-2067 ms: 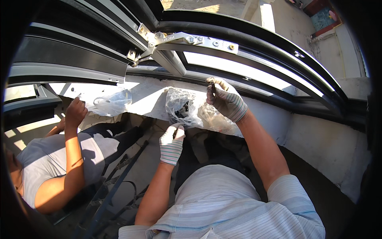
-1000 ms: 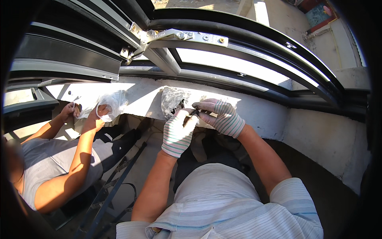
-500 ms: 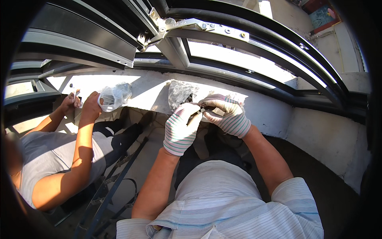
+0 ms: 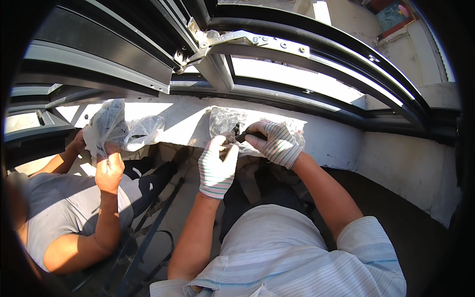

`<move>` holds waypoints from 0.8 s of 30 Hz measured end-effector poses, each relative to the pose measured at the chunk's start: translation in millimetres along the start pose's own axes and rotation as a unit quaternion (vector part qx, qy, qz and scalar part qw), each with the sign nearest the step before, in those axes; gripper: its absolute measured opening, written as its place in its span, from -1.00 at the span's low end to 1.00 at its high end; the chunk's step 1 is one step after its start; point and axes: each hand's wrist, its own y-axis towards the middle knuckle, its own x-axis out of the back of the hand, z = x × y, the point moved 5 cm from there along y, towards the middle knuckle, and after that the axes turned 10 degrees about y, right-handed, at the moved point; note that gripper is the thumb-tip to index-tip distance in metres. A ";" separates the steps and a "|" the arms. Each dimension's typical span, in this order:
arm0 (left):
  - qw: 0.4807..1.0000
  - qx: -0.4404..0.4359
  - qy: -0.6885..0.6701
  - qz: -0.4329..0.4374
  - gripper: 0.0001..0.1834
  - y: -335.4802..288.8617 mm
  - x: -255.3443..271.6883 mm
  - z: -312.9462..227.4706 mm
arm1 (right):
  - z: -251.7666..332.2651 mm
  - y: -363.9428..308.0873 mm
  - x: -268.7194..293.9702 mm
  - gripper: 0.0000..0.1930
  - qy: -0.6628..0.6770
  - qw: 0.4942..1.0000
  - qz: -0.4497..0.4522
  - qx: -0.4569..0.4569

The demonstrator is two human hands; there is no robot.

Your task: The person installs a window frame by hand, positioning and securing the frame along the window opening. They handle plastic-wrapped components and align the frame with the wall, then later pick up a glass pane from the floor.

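Both of the person's hands wear striped knit work gloves and meet at the middle of the scene, just in front of a pale concrete sill (image 4: 346, 143). The left hand (image 4: 216, 168) has its fingers curled together, the fingertips closed on a small dark part (image 4: 243, 136) that lies between the 2 hands. The right hand (image 4: 274, 143) comes in from the right, its thumb and forefinger pinching the same dark part from the other end. The part is short, blackish and narrow; its exact kind is too small to tell. Right behind it, touching the right glove, sits a crumpled clear plastic bag (image 4: 225, 121) resting on the sill.

Far above, a silver metal window hinge arm (image 4: 257, 39) spans the dark window frame (image 4: 346, 54).

At the left, another person's hand (image 4: 109, 171) grips a second clear plastic bag (image 4: 106, 128), well apart from the gloved hands.
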 end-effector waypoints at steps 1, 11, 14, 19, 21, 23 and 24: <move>0.999 0.030 -0.018 -0.006 -0.70 0.4 1.0 7.4 | -8.7 4.1 1.5 -0.73 0.061 0.996 -0.021 -0.060; 0.990 0.128 0.003 0.061 -0.77 -40.9 13.0 82.7 | -76.3 106.4 39.4 -0.72 0.058 0.933 -0.337 -0.113; 0.987 0.141 0.001 0.075 -0.80 -69.4 3.7 132.6 | -89.4 124.7 37.6 -0.70 0.000 0.927 -0.326 -0.185; 0.976 0.193 0.042 0.095 -0.78 -96.7 15.0 157.3 | -81.0 140.1 30.8 -0.69 -0.108 0.909 -0.323 -0.241; 0.971 0.212 0.042 0.099 -0.78 -98.9 18.2 164.5 | -83.2 143.5 29.3 -0.69 -0.134 0.901 -0.330 -0.248; 0.969 0.220 0.038 0.103 -0.78 -98.8 23.0 170.7 | -84.5 147.4 29.8 -0.68 -0.156 0.895 -0.331 -0.254; 0.966 0.231 0.040 0.107 -0.76 -98.8 25.0 176.2 | -84.1 150.0 30.0 -0.68 -0.178 0.893 -0.315 -0.268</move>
